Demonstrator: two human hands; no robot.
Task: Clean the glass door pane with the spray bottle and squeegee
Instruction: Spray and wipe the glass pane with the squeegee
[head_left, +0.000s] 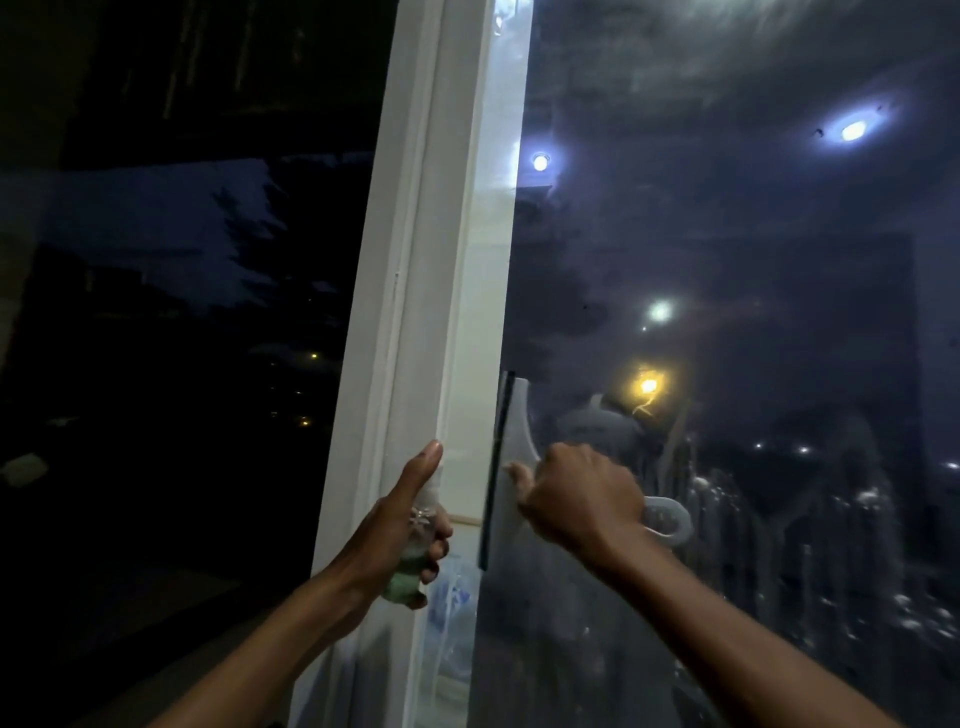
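**Squeegee at the left edge of the pane, bottle kept in the other hand**

The right hand (576, 499) is closed in a fist around the handle of the white squeegee (511, 467). The loop end of the handle comes out behind the knuckles. The dark rubber blade stands nearly upright and lies against the glass pane (727, 312), just beside the white door frame (431, 312). The left hand (405, 525) has its fingers curled around a small clear spray bottle (413, 545) with greenish liquid in the bottom. Its thumb points up and rests along the frame.

The glass to the right of the squeegee carries drops and running lines of liquid, mostly low on the pane. Higher up it looks hazy, with reflections of lamps. So I judge that the wiping is only at the beginning.

Several things can go wrong from here. If the blade tilts and one end lifts from the glass, it will leave a wet line behind. The blade starts very close to the frame, so it may catch the frame edge or miss a thin strip of glass there. The liquid is already running down, and a slow stroke may let it dry into marks. The left hand is occupied with the bottle, so it steadies the door only weakly.
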